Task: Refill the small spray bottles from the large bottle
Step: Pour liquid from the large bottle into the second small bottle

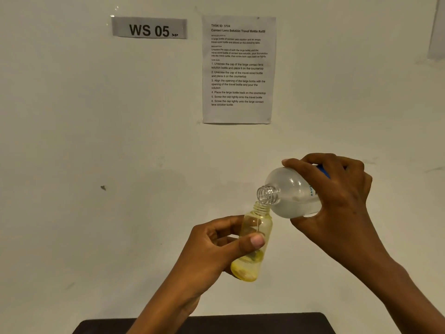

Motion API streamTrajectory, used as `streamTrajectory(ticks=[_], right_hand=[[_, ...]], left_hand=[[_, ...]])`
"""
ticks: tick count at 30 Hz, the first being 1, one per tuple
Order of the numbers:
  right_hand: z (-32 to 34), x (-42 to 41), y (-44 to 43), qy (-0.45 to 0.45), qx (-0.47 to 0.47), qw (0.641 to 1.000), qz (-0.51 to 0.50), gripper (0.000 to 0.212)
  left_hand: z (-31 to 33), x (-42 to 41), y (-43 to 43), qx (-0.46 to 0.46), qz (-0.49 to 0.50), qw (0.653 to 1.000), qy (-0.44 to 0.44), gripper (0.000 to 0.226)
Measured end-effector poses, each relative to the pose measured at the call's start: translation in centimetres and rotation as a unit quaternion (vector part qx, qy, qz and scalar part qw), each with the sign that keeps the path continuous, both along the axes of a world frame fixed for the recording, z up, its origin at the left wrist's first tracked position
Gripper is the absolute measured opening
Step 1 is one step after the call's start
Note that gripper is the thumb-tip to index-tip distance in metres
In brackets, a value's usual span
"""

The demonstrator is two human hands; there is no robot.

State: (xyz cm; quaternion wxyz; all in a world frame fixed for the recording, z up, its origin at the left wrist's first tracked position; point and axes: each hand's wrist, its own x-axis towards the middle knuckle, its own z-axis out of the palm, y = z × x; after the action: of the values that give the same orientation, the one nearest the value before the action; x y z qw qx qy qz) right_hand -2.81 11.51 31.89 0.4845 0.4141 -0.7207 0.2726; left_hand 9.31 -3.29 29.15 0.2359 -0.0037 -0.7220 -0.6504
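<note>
Small spray bottle (258,224), yellow-tinted, see-through and with no cap on, is held in the air in front of the wall, tilted with its threaded mouth up and to the right. The left hand (214,249) grips it around the middle, the thumb across the front and the fingers curled behind. A little yellowish liquid sits at its lower end, and a thin line runs down inside from the neck.

The right hand (342,201) is wrapped around the large bottle (290,189), fingers over the top and thumb underneath. This bottle is clear, lies almost on its side, and is also uncapped. Its threaded neck points down and to the left, the lip meeting the mouth of the small one. Clear liquid is pooled along its lower side, and a blue label shows partly under the fingers.

Below both hands, at the bottom edge, lies a dark worktop (265,323). Behind them is a pale wall (84,128). Taped to it are a strip sign (149,28) reading "WS 05" and a printed sheet (238,68) headed "Contact Lens Solution Travel Bottle Refill" with six numbered steps.
</note>
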Motion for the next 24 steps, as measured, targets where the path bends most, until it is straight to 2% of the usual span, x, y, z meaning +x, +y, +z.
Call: streamTrajectory(ticks=[6,11,16,24], right_hand=[[0.16,0.20,0.02,0.002,-0.004,1.000,-0.006,0.067],[0.15,0.22,0.15,-0.005,0.004,1.000,-0.005,0.077],[0.09,0.18,0.11,-0.004,0.003,1.000,-0.005,0.077],[0.08,0.30,-0.05,0.004,-0.004,1.000,-0.008,0.068]], left_hand=[[0.03,0.08,0.04,0.002,0.000,1.000,0.003,0.035],[0.17,0.18,0.17,0.006,-0.001,1.000,0.005,0.030],[0.19,0.32,0.22,0.007,0.002,1.000,0.006,0.026],[0.10,0.28,0.14,0.001,0.000,1.000,0.010,0.022]])
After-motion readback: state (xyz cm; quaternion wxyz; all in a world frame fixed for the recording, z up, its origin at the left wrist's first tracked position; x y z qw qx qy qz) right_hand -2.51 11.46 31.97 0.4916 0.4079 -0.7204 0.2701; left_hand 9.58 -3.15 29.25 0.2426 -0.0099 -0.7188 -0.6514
